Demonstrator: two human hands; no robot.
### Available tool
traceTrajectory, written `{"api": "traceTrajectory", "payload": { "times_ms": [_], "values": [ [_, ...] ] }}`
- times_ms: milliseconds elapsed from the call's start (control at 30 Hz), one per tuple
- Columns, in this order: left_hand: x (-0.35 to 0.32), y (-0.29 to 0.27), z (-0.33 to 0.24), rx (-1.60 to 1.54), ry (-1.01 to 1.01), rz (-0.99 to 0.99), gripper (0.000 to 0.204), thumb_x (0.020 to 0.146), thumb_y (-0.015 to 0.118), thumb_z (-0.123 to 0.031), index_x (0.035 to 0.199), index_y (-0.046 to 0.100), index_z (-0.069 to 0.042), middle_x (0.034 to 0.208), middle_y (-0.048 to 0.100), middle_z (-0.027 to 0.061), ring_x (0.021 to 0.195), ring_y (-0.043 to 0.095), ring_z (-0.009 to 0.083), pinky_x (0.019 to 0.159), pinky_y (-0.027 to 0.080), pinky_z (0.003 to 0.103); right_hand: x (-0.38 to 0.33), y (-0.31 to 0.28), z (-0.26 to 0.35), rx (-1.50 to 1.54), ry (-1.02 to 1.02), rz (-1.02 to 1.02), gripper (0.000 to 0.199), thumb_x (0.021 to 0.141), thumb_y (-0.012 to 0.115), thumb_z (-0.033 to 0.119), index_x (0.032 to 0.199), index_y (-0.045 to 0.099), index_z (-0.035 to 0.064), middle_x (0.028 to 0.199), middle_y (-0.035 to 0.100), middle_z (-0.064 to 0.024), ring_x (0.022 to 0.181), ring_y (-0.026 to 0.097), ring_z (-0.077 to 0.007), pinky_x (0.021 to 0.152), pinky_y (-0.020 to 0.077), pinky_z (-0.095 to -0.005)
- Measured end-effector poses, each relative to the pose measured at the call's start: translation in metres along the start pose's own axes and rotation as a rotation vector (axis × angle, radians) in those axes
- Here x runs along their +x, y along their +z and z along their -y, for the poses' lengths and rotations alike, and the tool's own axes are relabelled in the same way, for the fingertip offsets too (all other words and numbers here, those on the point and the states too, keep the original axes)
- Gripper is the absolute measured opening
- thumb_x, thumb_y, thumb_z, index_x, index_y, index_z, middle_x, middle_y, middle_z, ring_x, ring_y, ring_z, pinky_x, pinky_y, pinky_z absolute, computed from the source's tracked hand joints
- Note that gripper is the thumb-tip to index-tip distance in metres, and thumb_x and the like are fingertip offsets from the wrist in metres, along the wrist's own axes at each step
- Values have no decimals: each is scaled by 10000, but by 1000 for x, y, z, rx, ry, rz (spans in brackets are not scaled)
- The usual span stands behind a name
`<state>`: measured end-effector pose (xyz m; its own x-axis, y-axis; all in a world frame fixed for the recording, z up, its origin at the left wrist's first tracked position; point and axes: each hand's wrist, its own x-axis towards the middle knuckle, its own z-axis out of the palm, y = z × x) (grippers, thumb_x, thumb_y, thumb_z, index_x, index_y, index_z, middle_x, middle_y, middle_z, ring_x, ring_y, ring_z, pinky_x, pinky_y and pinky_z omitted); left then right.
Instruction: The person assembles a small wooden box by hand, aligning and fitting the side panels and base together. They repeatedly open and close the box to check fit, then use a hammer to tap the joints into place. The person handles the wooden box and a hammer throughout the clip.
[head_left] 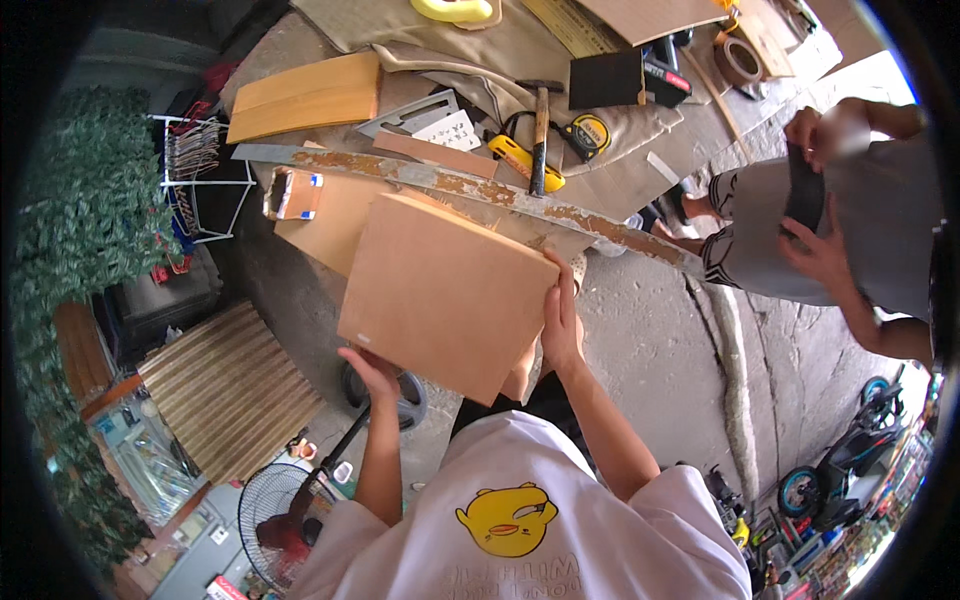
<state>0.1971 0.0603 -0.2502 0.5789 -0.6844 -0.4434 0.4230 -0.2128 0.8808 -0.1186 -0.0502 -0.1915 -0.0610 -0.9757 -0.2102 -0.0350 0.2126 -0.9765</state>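
Observation:
A flat, light-brown wooden box is held up, tilted, in front of my body between both hands. My left hand supports its lower left edge, with the thumb outside and the other fingers mostly hidden behind it. Along the right edge, my right hand wraps round the side near the upper corner. Just beyond the box, a long worn metal strip runs along the workbench edge. A hammer, a yellow tape measure and a yellow-and-black tool lie past it.
Also on the bench are a curved wooden board, a metal square, a dark sheet and a tape roll. At right, another person's hands hold a dark strip. A fan stands lower left; a motorcycle is lower right.

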Motion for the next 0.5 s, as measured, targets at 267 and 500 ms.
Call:
{"api": "traceTrajectory", "payload": {
  "times_ms": [267, 500],
  "values": [
    [-40, 21, -9, 7, -59, 6, 989, 942, 261, -827, 1554, 350, -56, 1558, 431, 101, 1423, 391, 265, 1194, 284, 429, -32, 5, -40, -125, -135, 141, 901, 951, 484, 680, 1473, 370, -45, 1523, 389, -274, 1441, 337, -447, 1174, 259, -552],
    [-57, 11, -9, 58, -52, -64, 980, 946, 265, -821, 1554, 350, -57, 1556, 433, 101, 1419, 397, 265, 1192, 289, 428, -33, 9, -45, -59, -134, 104, 1156, 741, 672, 824, 1480, 374, -13, 1505, 385, -279, 1424, 344, -465, 1183, 246, -580]
  ]
}}
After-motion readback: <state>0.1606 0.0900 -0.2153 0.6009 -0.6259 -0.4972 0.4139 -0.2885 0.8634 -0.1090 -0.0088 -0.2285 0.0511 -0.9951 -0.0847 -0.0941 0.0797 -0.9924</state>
